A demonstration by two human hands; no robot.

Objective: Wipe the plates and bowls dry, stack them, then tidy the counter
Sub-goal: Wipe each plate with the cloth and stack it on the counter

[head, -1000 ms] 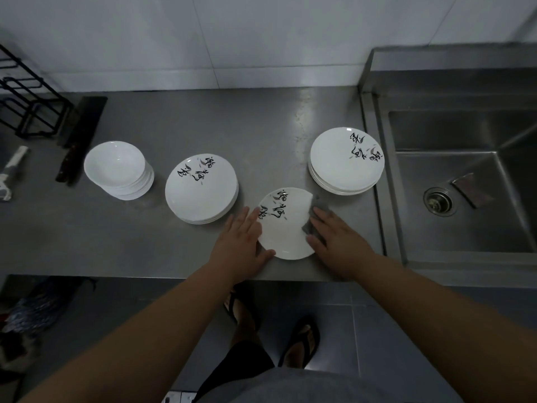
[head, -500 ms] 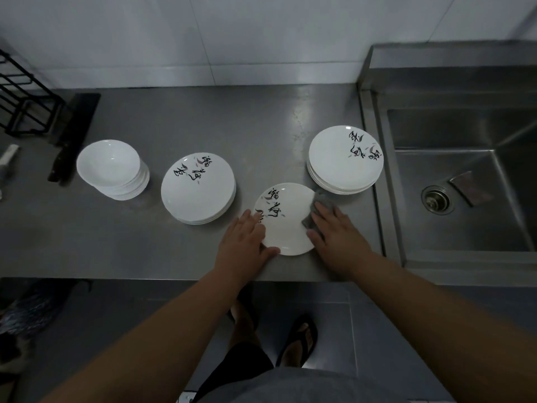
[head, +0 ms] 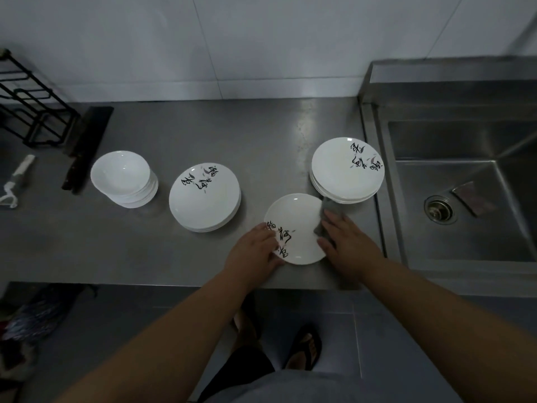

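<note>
On the near edge of the table (head: 261,135), lone plate (head: 299,219) crowded by one plate stack (head: 203,199) at left and a second stack (head: 343,170) far right, close against the grey cloth (head: 327,212), sink (head: 465,199) beyond; left hand (head: 252,251) on plate and right hand (head: 348,242) on cloth, fingers straight and together, pressing; print turned nearer than a second ago.

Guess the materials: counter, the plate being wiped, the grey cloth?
Counter: brushed stainless steel by the look, dull grey with soft reflections. Plate: glossy white, probably glazed ceramic, possibly melamine; black printed script. Cloth: soft matte grey fabric, crumpled; weave too dim to tell.
</note>
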